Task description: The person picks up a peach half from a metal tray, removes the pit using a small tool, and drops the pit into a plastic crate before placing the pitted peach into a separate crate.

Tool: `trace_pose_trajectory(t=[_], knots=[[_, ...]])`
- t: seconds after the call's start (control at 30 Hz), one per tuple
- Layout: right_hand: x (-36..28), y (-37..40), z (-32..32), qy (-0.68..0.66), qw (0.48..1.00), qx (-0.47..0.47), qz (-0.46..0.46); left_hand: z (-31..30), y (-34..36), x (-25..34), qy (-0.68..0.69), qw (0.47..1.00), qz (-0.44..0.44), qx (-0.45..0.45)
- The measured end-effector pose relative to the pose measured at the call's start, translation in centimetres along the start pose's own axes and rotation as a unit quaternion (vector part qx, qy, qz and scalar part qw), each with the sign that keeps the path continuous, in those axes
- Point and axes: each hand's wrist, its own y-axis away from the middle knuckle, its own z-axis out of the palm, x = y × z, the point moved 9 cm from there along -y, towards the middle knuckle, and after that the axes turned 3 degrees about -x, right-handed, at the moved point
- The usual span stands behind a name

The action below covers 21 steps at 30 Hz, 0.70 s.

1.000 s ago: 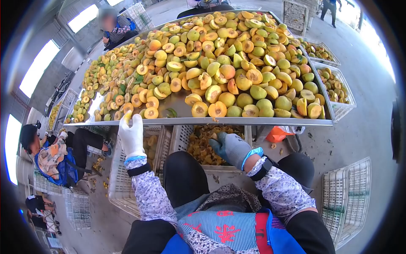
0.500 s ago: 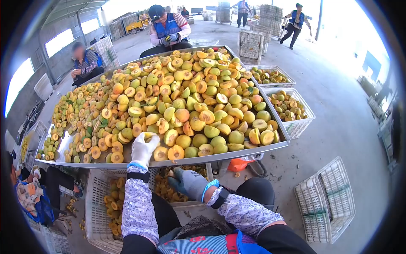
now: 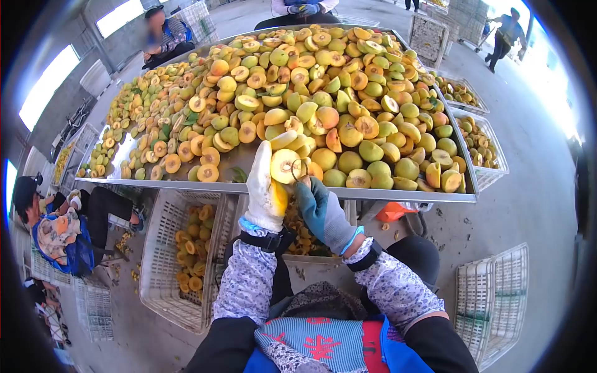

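Observation:
My left hand (image 3: 266,188), in a white glove with a yellow patch, holds a halved fruit (image 3: 285,166), its cut face with the pit toward the camera. My right hand (image 3: 320,208), in a grey and blue glove, is closed on a small ring-shaped metal tool (image 3: 298,169), whose loop is at the right edge of the cut face. Both hands are at the near edge of a metal table (image 3: 261,190), in front of a large heap of halved fruits (image 3: 348,118).
Below the table stand a white crate (image 3: 152,267) with fruit halves and another crate partly behind my arms. Filled crates (image 3: 488,174) are at the table's right side, and an empty-looking crate (image 3: 491,298) is at lower right. Co-workers (image 3: 68,230) sit at left and across the table.
My left hand has lifted away from the heap with a fruit half. My right hand has risen from over the lower crate to meet it, the ring tool now visible. The view has shifted.

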Motion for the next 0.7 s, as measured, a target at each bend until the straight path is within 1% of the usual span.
trace_pose_trajectory(t=[0.03, 0.1, 0.17, 0.3, 0.37, 0.47, 0.6, 0.7], knots=[[-0.7, 0.0, -0.1, 0.023, 1.0, -0.003, -0.017, -0.4, 0.0, -0.3, 0.004, 1.0, -0.013, 0.002], [-1.8, 0.2, -0.1, 0.067, 0.997, -0.009, -0.048, -0.5, 0.6, 0.4, -0.091, 0.996, 0.023, -0.013], [-1.5, -0.1, 0.1, 0.09, 0.995, -0.018, -0.048, -0.9, 0.5, -0.6, -0.027, 0.999, -0.035, 0.002], [-0.9, 0.0, 0.5, 0.115, 0.991, -0.023, -0.064, -0.7, 0.7, -0.3, 0.003, 0.999, -0.029, 0.036], [-0.8, 0.0, 0.5, 0.098, 0.994, -0.03, -0.046, -1.0, 0.9, 0.0, 0.013, 0.998, -0.009, 0.06], [-0.3, 0.1, 0.8, 0.057, 0.997, -0.044, -0.04, -0.9, 1.0, 0.8, -0.042, 0.998, 0.019, 0.04], [-0.7, 0.3, 1.3, -0.011, 0.998, -0.052, -0.043, -1.1, 1.3, -0.2, -0.011, 0.999, 0.016, 0.05], [0.4, 0.4, 1.7, -0.037, 0.997, -0.057, -0.026, -1.3, 1.4, -1.0, 0.01, 0.998, 0.011, 0.066]])
